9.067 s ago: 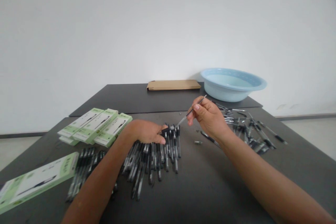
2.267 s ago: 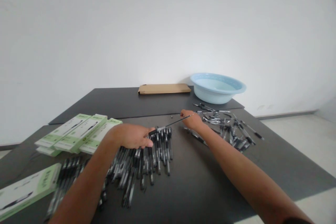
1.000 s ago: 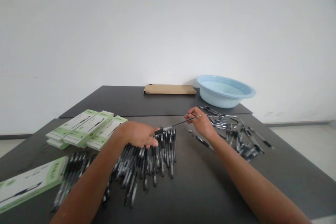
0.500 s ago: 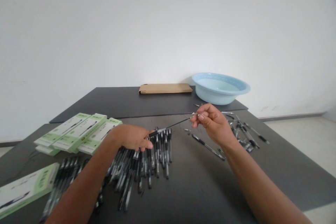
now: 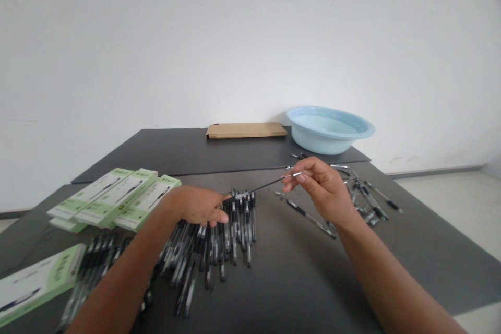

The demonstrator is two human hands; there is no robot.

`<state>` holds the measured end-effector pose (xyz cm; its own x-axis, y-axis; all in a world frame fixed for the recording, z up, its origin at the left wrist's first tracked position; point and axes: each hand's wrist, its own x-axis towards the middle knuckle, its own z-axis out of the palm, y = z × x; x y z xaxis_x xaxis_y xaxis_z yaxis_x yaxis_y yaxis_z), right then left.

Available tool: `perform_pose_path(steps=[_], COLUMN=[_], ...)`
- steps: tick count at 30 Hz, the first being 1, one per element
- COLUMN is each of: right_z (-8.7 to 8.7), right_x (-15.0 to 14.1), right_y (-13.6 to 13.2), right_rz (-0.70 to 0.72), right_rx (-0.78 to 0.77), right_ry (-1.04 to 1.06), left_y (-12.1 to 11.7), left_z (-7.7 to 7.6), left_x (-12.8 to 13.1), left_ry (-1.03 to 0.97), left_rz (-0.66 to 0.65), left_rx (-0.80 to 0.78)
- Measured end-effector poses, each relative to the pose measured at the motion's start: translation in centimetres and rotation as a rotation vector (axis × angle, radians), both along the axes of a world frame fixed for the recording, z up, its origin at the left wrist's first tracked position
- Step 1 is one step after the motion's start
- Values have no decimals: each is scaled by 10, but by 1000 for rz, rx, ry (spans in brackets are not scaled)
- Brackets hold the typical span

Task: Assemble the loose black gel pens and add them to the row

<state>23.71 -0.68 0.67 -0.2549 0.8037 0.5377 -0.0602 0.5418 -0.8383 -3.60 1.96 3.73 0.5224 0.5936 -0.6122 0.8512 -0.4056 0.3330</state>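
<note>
My left hand (image 5: 198, 205) is closed round the black grip end of a pen (image 5: 256, 189), low over a row of assembled black pens (image 5: 213, 242) laid side by side on the dark table (image 5: 297, 271). My right hand (image 5: 323, 188) pinches the thin far end of the same pen between thumb and fingertips, holding it slanted above the table. Behind my right hand lies a loose scatter of pen parts (image 5: 366, 195).
Green and white pen boxes (image 5: 113, 198) are stacked at the left, with another box (image 5: 33, 282) at the near left edge. A pale blue basin (image 5: 329, 128) and a flat brown envelope (image 5: 246, 130) sit at the back. A white wall rises behind.
My right hand drew back from the loose parts pile towards me, bringing something thin to the pen's far end. My left hand stayed on the pen's grip end.
</note>
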Motion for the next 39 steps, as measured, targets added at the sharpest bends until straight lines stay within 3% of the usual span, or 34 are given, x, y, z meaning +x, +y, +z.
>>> perform_pose_path(steps=[39], right_z=[-6], right_x=[-5], right_y=[-5], right_rz=[-79], right_rx=[-21], right_ry=[-187], left_y=[-1], left_z=[-2], left_x=[4], left_ry=[36], left_rz=[-32], left_rx=[43])
